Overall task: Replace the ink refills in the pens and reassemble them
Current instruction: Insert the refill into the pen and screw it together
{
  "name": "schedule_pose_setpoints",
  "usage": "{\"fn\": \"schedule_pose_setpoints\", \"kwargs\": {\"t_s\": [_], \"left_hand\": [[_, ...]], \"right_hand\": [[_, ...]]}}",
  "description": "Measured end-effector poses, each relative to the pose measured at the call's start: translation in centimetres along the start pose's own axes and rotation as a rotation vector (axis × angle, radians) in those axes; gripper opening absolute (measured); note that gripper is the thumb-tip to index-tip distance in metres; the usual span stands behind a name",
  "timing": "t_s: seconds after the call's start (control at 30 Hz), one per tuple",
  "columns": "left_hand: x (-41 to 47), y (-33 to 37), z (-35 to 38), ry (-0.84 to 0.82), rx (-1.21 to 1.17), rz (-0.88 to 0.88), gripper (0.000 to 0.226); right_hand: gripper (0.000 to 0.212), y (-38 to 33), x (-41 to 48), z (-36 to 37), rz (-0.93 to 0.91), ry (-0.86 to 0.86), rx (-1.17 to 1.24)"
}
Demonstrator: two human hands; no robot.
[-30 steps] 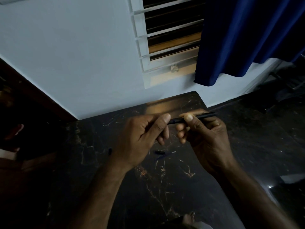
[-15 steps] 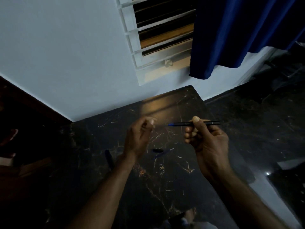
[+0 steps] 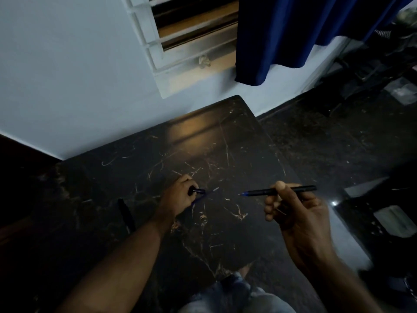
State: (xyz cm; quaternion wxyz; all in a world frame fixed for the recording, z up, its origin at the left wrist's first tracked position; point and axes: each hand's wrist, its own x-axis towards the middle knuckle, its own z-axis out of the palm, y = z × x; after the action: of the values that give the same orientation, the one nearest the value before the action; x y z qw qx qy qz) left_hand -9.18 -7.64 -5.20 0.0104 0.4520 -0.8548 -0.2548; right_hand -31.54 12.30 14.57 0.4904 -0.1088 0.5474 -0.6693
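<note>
Both hands apart, left hand [image 3: 180, 196] lowered.

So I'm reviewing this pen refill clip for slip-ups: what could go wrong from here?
1. The left hand is down at small dark parts beside a thin blue refill; on the dark marble table in dim light, they could be nudged away or lost.
2. The right hand holds the pen with its blue tip exposed, so ink might mark skin or table.
3. Another black pen lies beside the left forearm and could be swept off.
</note>
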Motion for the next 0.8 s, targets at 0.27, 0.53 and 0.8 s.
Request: {"fn": "schedule_pose_setpoints", "kwargs": {"t_s": [0.27,0.53,0.8], "left_hand": [[-2.3,5.4,-5.0,0.317,-0.63,-0.165,0.017],[-9.0,12.1,-13.6,0.384,-0.923,0.178,0.02],[-10.4,13.0,-15.5,0.397,-0.878,0.296,0.021]], "right_hand": [[0.021,-1.4,-0.2,1.2,-0.138,-0.015,-0.049],[0.022,-4.0,-0.2,3.8,-0.306,-0.099,-0.063],[0.015,-3.4,-0.9,4.9,-0.269,-0.232,-0.065]]}}
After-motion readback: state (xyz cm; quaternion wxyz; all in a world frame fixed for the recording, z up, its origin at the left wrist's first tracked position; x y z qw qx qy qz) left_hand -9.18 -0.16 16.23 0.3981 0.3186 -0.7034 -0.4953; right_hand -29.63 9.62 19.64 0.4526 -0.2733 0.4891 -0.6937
